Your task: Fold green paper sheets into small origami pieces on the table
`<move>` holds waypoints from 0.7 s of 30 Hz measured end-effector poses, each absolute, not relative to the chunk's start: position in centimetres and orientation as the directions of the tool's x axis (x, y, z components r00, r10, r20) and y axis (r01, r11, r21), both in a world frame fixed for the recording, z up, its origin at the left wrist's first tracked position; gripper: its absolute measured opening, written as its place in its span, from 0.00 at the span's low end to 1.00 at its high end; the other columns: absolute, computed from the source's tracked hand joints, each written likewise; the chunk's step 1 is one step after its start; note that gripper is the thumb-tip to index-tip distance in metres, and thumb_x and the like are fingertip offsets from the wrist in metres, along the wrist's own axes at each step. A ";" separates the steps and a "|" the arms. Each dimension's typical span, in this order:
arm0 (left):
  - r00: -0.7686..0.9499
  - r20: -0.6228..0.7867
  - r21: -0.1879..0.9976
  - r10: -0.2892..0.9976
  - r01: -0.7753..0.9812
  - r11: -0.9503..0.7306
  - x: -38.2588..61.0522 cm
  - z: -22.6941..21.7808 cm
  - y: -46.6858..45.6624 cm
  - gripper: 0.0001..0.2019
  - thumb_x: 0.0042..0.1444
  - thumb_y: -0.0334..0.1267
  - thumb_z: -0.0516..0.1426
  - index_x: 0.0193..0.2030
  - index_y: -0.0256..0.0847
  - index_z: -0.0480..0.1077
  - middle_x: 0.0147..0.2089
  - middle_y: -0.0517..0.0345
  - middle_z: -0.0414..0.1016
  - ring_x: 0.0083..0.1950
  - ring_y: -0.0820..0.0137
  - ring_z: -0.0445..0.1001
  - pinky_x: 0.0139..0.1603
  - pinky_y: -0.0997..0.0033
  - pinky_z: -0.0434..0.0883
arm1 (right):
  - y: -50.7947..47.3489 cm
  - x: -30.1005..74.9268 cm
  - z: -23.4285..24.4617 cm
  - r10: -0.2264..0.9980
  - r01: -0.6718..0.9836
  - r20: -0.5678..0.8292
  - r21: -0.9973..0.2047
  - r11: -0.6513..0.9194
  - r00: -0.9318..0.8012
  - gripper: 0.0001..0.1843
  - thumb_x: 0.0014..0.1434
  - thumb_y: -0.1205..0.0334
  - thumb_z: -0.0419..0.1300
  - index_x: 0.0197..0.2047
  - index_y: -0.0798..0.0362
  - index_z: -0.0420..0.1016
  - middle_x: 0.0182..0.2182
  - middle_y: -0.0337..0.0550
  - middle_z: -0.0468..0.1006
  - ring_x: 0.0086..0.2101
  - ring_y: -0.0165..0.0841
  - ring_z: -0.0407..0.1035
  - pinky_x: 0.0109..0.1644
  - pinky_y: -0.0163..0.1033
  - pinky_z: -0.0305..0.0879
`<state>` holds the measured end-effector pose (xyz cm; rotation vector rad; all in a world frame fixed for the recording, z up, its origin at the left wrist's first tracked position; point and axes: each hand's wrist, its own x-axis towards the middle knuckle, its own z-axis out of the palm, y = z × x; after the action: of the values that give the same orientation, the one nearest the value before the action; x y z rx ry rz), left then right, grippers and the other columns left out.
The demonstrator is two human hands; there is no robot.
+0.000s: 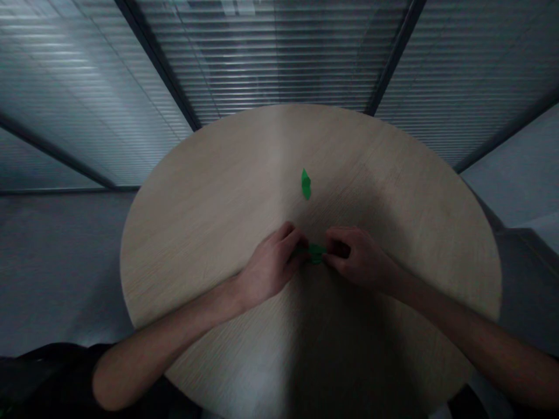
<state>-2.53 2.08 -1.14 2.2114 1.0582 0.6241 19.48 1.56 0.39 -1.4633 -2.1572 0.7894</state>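
Note:
A small green piece of paper [315,252] lies at the middle of a round light-wood table [201,233], pinched between both hands. My left hand [271,265] grips its left end with curled fingers. My right hand [360,259] grips its right end, and the fingers hide most of the paper. A second small green folded paper piece [305,184] rests alone on the table, a short way beyond the hands.
The table's far edge runs close to a wall of glass panels with horizontal blinds [279,52] and dark frames. Grey floor [56,262] lies left and right of the table. My dark clothing shows at the bottom left.

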 end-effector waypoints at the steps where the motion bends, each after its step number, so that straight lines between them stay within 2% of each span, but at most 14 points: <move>1: 0.573 0.151 0.689 0.805 0.523 -0.502 -2.5 -1.1 2.1 0.03 0.67 0.31 0.58 0.45 0.40 0.71 0.45 0.53 0.70 0.38 0.68 0.71 0.35 0.68 0.71 | 1.6 19.5 0.4 0.934 0.698 0.023 -0.658 0.283 -0.357 0.13 0.50 0.73 0.61 0.24 0.51 0.60 0.21 0.32 0.65 0.25 0.29 0.59 0.32 0.37 0.52; 5: 0.587 0.158 0.679 0.794 0.519 -0.519 -2.5 -0.9 2.0 0.04 0.68 0.31 0.57 0.47 0.40 0.71 0.46 0.52 0.70 0.39 0.67 0.72 0.36 0.67 0.72 | 1.8 20.2 0.3 0.933 0.660 -0.038 -0.717 0.224 -0.358 0.08 0.54 0.69 0.63 0.28 0.51 0.67 0.23 0.34 0.69 0.26 0.30 0.63 0.32 0.37 0.57; 7: 0.596 0.152 0.676 0.788 0.519 -0.523 -2.5 -0.9 2.0 0.05 0.68 0.31 0.57 0.49 0.39 0.71 0.47 0.51 0.70 0.40 0.67 0.73 0.37 0.67 0.72 | 1.8 20.6 0.2 0.938 0.598 -0.026 -0.776 0.199 -0.346 0.03 0.59 0.65 0.63 0.37 0.52 0.72 0.28 0.36 0.73 0.28 0.31 0.67 0.33 0.37 0.62; 9: 0.603 0.151 0.666 0.784 0.524 -0.531 -2.5 -0.9 2.0 0.06 0.69 0.31 0.56 0.50 0.38 0.71 0.47 0.51 0.70 0.40 0.66 0.73 0.38 0.66 0.72 | 1.8 20.8 0.2 0.932 0.606 0.019 -0.755 0.252 -0.363 0.10 0.61 0.63 0.64 0.46 0.53 0.75 0.36 0.41 0.77 0.33 0.33 0.71 0.38 0.39 0.67; 10: 0.606 0.153 0.659 0.780 0.526 -0.538 -2.5 -0.9 2.0 0.07 0.69 0.32 0.56 0.51 0.38 0.72 0.47 0.51 0.70 0.40 0.66 0.73 0.39 0.66 0.73 | 1.7 20.7 0.2 0.917 0.625 0.035 -0.721 0.298 -0.397 0.11 0.61 0.64 0.65 0.48 0.53 0.76 0.40 0.44 0.77 0.37 0.35 0.72 0.42 0.41 0.68; 12: 0.613 0.160 0.649 0.774 0.526 -0.550 -2.5 -0.9 2.0 0.07 0.70 0.33 0.55 0.52 0.38 0.72 0.47 0.50 0.71 0.41 0.65 0.73 0.40 0.64 0.73 | 1.4 20.6 0.2 0.887 0.649 0.059 -0.659 0.380 -0.459 0.12 0.61 0.67 0.64 0.50 0.52 0.77 0.45 0.47 0.77 0.44 0.38 0.73 0.50 0.44 0.69; 14: 0.608 0.164 0.661 0.777 0.517 -0.544 -2.5 -0.7 2.2 0.08 0.71 0.33 0.53 0.53 0.37 0.71 0.48 0.49 0.71 0.42 0.65 0.74 0.42 0.63 0.74 | 1.2 20.4 0.2 0.873 0.657 0.062 -0.634 0.409 -0.485 0.13 0.62 0.69 0.64 0.50 0.51 0.77 0.45 0.47 0.77 0.47 0.40 0.73 0.53 0.45 0.68; 18: 0.571 0.182 0.695 0.800 0.500 -0.516 -2.7 -0.4 2.6 0.13 0.73 0.30 0.47 0.54 0.35 0.71 0.49 0.46 0.72 0.46 0.64 0.74 0.47 0.62 0.74 | 1.1 20.2 0.2 0.882 0.673 0.048 -0.628 0.391 -0.468 0.12 0.62 0.68 0.65 0.49 0.52 0.78 0.44 0.46 0.76 0.44 0.39 0.73 0.51 0.46 0.68; 21: 0.584 0.180 0.685 0.792 0.503 -0.527 -2.8 -0.4 2.6 0.12 0.73 0.33 0.49 0.54 0.36 0.72 0.49 0.46 0.70 0.47 0.63 0.74 0.50 0.60 0.75 | 1.2 20.2 0.0 0.886 0.661 0.064 -0.642 0.389 -0.459 0.12 0.61 0.69 0.65 0.48 0.52 0.78 0.43 0.46 0.76 0.44 0.38 0.73 0.50 0.45 0.68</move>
<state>-2.82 2.59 -0.45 2.2319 1.0259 0.6475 20.20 1.21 0.04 -1.3353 -2.2549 0.7715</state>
